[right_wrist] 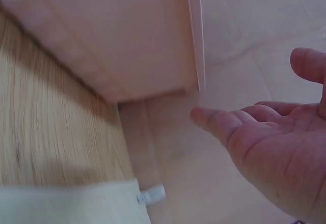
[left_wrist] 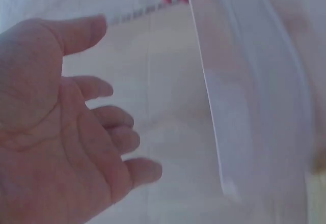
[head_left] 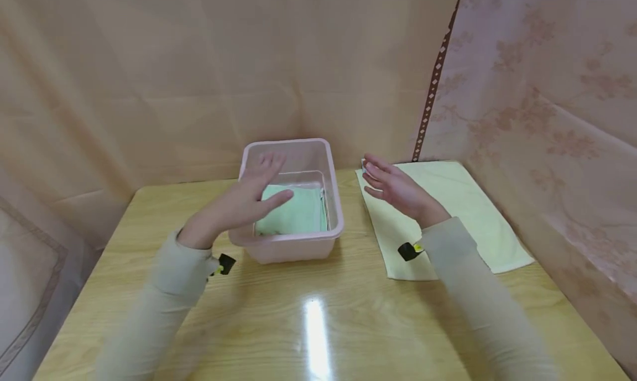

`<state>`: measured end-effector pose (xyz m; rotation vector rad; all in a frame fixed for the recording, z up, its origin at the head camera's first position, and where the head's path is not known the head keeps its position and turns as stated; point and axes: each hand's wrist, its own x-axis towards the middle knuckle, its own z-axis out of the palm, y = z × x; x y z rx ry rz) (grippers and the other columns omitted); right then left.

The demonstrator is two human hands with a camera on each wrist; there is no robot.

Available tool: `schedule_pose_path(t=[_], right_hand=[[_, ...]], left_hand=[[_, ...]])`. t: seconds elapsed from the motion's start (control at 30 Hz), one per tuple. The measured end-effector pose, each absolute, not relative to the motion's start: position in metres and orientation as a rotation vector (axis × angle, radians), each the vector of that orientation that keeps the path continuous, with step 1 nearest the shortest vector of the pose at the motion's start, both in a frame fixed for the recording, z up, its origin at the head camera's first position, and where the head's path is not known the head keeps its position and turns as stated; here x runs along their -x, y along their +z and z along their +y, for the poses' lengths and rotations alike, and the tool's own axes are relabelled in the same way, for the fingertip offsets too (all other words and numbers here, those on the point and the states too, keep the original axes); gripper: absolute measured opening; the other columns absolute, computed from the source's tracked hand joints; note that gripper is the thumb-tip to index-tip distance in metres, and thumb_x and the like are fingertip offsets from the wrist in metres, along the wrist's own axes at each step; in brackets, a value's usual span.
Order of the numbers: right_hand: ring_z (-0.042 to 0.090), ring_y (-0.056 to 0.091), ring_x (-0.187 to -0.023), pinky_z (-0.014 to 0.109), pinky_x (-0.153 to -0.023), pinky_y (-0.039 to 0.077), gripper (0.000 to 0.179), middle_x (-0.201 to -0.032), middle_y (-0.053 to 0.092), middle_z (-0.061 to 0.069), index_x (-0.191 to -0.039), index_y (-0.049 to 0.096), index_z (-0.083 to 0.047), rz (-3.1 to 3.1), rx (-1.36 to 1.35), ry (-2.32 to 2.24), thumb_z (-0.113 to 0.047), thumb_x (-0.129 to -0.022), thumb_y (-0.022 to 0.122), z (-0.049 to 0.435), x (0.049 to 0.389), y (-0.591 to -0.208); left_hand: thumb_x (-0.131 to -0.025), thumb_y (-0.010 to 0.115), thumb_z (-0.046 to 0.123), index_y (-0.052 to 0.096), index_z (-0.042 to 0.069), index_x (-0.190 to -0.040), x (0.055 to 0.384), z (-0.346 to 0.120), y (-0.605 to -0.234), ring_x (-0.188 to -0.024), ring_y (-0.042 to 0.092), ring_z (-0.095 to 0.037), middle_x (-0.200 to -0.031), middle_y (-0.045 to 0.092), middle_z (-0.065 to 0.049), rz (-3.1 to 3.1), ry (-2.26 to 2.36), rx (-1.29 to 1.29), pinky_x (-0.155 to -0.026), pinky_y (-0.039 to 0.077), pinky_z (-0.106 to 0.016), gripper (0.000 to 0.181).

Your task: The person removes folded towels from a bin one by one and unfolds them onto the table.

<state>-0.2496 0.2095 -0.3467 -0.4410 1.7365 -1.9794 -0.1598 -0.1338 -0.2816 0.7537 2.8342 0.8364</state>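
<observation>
Hovering empty, fingers loosely extended, are the left hand (head_left: pixel 241 198) near the pink bin (head_left: pixel 291 250) and the right hand (head_left: pixel 400 191) near the yellow towel (head_left: pixel 463 215), both items on the table (head_left: pixel 264 320). Only the head view shows green cloth (head_left: pixel 301 209) inside the bin.

White glare is shining on the worktop (head_left: pixel 269 314). The left fingers (head_left: pixel 271 168) are looking blurry, and both wrist pictures are looking dim and fuzzy.

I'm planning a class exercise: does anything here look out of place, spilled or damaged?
Nothing stands out, and no damage shows. The pale towel lies flat; the green cloth sits inside the upright pink bin. The bright strip on the table looks like reflected light, not a spill.
</observation>
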Motion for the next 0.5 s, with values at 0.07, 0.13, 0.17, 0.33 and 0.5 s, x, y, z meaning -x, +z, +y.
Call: schedule_pose_path(t=[0.07,0.13,0.17,0.33,0.5], right_hand=[[0.033,0.016,-0.153,0.050,-0.119,0.026,0.065,-0.169,0.007,0.012,-0.163,0.006,-0.006,1.664,0.435,-2.019,-0.020,-0.111,0.042,0.198,0.249,-0.347],[0.034,0.019,-0.152,0.050,-0.118,0.030,0.065,-0.169,0.008,0.013,-0.162,0.007,-0.004,1.622,0.438,-2.035,-0.017,-0.110,0.043,0.188,0.250,-0.349],[0.034,0.020,-0.152,0.050,-0.117,0.032,0.065,-0.169,0.008,0.013,-0.162,0.007,-0.003,1.621,0.444,-2.026,-0.016,-0.110,0.043,0.184,0.250,-0.350],[0.033,0.022,-0.151,0.052,-0.116,0.032,0.070,-0.169,0.008,0.015,-0.161,0.004,0.002,1.610,0.465,-1.956,-0.010,-0.107,0.048,0.168,0.248,-0.357],[0.038,0.025,-0.149,0.059,-0.115,0.029,0.069,-0.167,0.018,0.019,-0.160,0.011,0.002,1.568,0.447,-1.965,-0.004,-0.105,0.052,0.160,0.248,-0.362]], left_hand=[[-0.103,0.058,0.045,0.006,0.020,-0.164,0.161,-0.157,-0.284,-0.154,-0.010,-0.022,-0.169,-0.003,-0.004,2.788,0.928,-0.693,-0.123,0.006,-0.053,0.084],[-0.101,0.064,0.041,0.006,0.023,-0.164,0.163,-0.178,-0.289,-0.154,-0.010,-0.022,-0.169,-0.004,-0.002,2.739,1.027,-0.618,-0.122,0.011,-0.056,0.087],[-0.100,0.065,0.040,0.007,0.025,-0.164,0.163,-0.187,-0.292,-0.154,-0.008,-0.022,-0.169,-0.003,0.000,2.722,1.073,-0.583,-0.121,0.013,-0.057,0.088],[-0.098,0.070,0.034,0.009,0.024,-0.164,0.166,-0.220,-0.316,-0.154,0.009,-0.028,-0.169,0.005,0.002,2.585,1.332,-0.451,-0.119,0.020,-0.058,0.090],[-0.098,0.071,0.019,0.014,0.015,-0.164,0.169,-0.232,-0.340,-0.152,0.022,-0.027,-0.169,0.014,-0.002,2.345,1.679,-0.350,-0.113,0.037,-0.044,0.087]])
